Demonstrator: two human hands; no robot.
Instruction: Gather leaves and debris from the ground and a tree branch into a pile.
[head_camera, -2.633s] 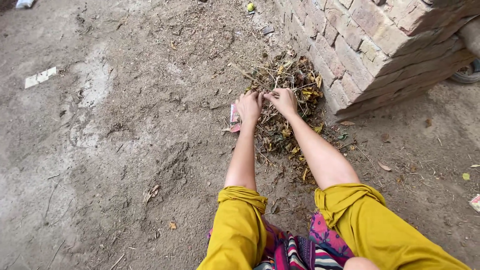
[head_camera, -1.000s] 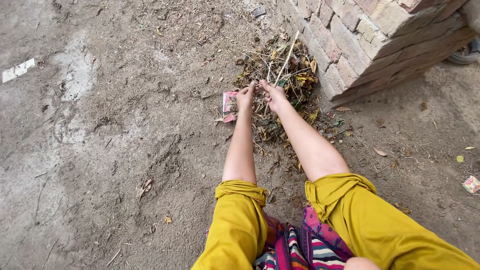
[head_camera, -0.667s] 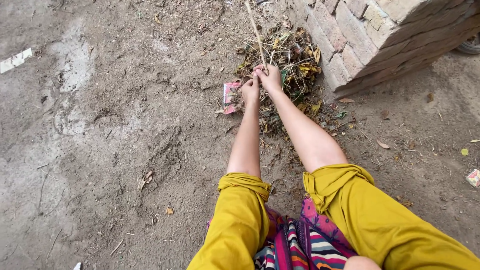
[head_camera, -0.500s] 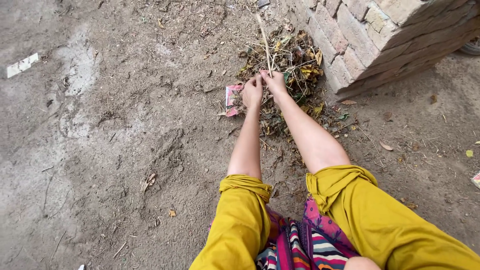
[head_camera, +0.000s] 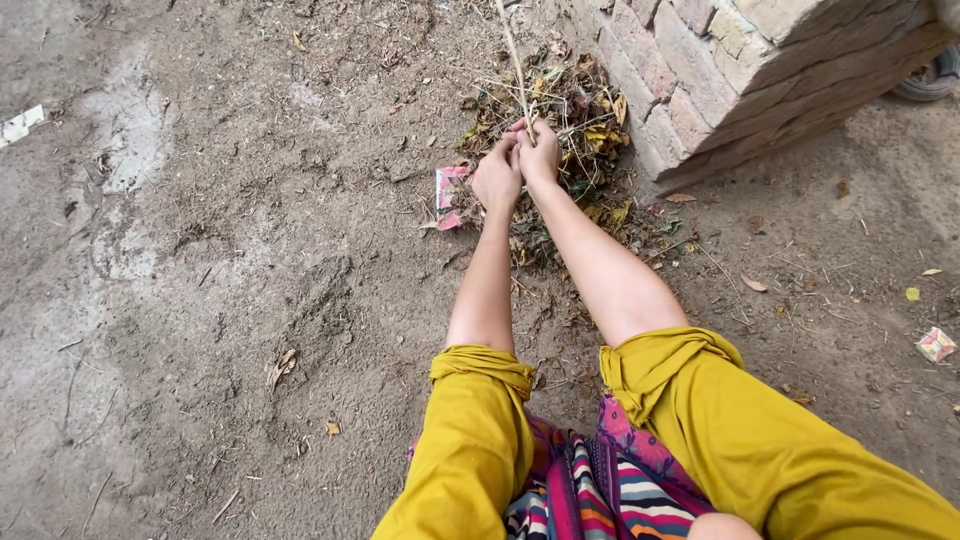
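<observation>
mustard yellow sleeves (head_camera: 480, 440), striped pink, black and white cloth (head_camera: 600, 495), pale tan bricks (head_camera: 740, 70), grey-brown dirt (head_camera: 220, 280)

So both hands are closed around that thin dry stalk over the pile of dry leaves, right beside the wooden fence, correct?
Not quite: there is no wooden fence. The head view shows a brick wall beside the pile of dry leaves. The rest holds: the left hand and right hand are both closed around the thin dry stalk over that pile.
</observation>
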